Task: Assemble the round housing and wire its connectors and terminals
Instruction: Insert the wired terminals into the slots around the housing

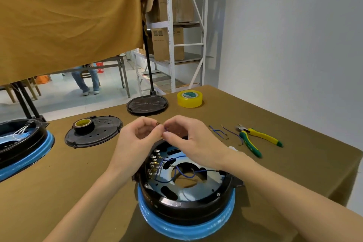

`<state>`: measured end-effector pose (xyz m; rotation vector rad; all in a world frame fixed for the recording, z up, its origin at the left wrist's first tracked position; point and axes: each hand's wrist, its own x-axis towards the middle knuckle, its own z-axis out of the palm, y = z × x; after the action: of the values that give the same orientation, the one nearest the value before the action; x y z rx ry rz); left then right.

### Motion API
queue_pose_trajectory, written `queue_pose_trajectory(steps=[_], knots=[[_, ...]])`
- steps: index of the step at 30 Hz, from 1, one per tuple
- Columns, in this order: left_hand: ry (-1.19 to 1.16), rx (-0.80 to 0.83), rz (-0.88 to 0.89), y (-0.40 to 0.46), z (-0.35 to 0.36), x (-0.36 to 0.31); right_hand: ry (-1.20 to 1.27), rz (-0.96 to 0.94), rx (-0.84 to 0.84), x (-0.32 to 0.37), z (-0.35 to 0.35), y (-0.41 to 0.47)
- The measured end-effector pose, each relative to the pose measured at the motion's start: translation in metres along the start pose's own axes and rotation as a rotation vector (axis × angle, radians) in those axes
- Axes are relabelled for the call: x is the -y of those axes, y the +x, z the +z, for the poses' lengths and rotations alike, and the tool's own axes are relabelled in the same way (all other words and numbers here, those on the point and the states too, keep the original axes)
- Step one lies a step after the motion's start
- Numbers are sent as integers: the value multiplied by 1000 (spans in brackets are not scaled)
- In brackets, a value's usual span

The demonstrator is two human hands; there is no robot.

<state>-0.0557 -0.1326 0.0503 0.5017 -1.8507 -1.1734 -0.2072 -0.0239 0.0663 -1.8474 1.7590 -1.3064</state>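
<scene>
Both hands, left hand [137,135] and right hand [188,139], pinch a small brass terminal [158,123] and blue wire [166,129] above the round housing [186,198]; pliers [255,139] lie right of them

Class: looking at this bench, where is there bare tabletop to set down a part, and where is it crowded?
Free: the near-left table, between the perforated cover and round housing. Crowded: right of the hands, where loose wires lie beside pliers.

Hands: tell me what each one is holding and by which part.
Left hand pinches a small brass terminal at its fingertips. Right hand pinches a thin blue wire near its end, just beside that terminal, above the housing.
</scene>
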Motion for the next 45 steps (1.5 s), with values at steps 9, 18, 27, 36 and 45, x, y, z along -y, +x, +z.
queue_pose_trajectory(steps=[9, 18, 27, 36, 45], knots=[[124, 141, -147, 8, -18, 22, 66, 314, 180, -19, -1, 8], [103, 99, -323, 4, -12, 73, -41, 666, 418, -33, 16, 27], [17, 71, -310, 4, -12, 81, -126, 670, 615, -31, 25, 42], [69, 109, -288, 5, -14, 77, -83, 626, 593, -41, 27, 42], [24, 120, -266, 1, -15, 71, -91, 619, 579, -42, 28, 42]])
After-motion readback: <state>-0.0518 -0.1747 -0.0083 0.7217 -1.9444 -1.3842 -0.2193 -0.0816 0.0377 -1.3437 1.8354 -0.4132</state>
